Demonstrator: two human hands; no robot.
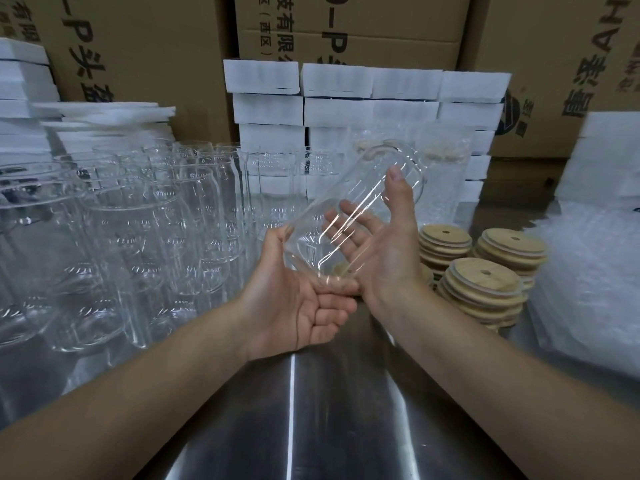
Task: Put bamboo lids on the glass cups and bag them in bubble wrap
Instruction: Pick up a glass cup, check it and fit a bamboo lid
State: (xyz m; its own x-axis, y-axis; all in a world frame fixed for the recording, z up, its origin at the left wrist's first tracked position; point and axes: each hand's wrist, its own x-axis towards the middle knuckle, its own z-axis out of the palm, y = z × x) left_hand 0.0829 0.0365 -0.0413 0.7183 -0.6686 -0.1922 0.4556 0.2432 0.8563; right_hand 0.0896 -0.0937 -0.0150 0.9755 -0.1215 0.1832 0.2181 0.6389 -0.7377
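Observation:
A clear glass cup (349,199) is held tilted above the steel table (311,417), its far end pointing up and to the right. My left hand (298,303), palm up, grips the cup's near end between thumb and curled fingers. My right hand (391,254) cradles the cup's side, fingers under it and thumb over it. No lid is on this cup. Three stacks of round bamboo lids (485,275) stand just right of my right hand. A pile of bubble wrap bags (588,271) lies at the far right.
Several empty glass cups (138,220) crowd the left half of the table. Bubble-wrapped cups (443,181) stand behind the lids. White foam boxes (336,109) are stacked at the back, with cardboard cartons (346,26) behind them.

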